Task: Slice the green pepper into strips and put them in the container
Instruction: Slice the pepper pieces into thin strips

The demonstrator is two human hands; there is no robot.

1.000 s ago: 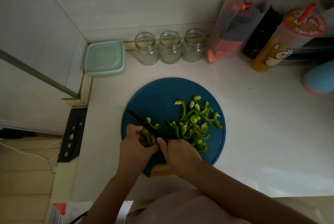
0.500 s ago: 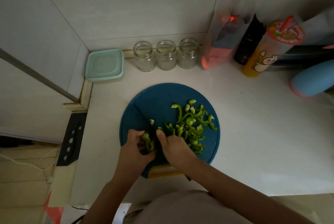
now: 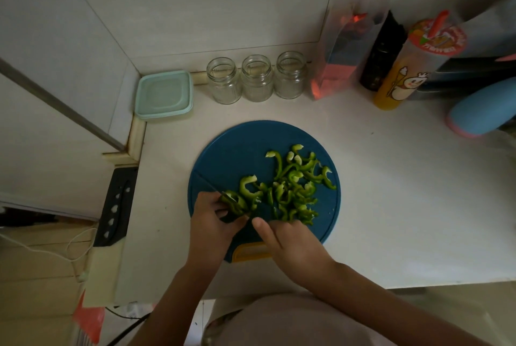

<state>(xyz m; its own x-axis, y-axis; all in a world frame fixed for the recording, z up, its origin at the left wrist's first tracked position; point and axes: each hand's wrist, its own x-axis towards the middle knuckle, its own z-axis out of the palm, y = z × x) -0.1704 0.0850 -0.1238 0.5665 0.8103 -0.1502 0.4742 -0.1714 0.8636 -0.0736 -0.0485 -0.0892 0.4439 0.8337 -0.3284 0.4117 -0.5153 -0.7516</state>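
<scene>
A round blue cutting board [image 3: 237,150] lies on the white counter. Cut green pepper strips [image 3: 296,186] are heaped on its right half. My left hand [image 3: 212,223] grips the uncut pepper piece [image 3: 234,202] at the board's near left. My right hand [image 3: 290,245] holds a dark knife [image 3: 208,182]. Its blade runs diagonally across the pepper piece, and its handle is hidden under my fingers. A mint-green lidded container [image 3: 164,94] stands shut in the far left corner, apart from the board.
Three empty glass jars [image 3: 257,77] line the back wall. To the right stand a clear bag [image 3: 340,66], a dark bottle [image 3: 382,55], an orange drink cup [image 3: 405,69] and a blue bottle [image 3: 483,111] lying down. The counter's left edge drops off beside a black knife sheath [image 3: 117,206].
A curled strip now lies just right of the blade, cut off the pepper piece. Both hands stay at the board's near left; my view has shifted slightly.
</scene>
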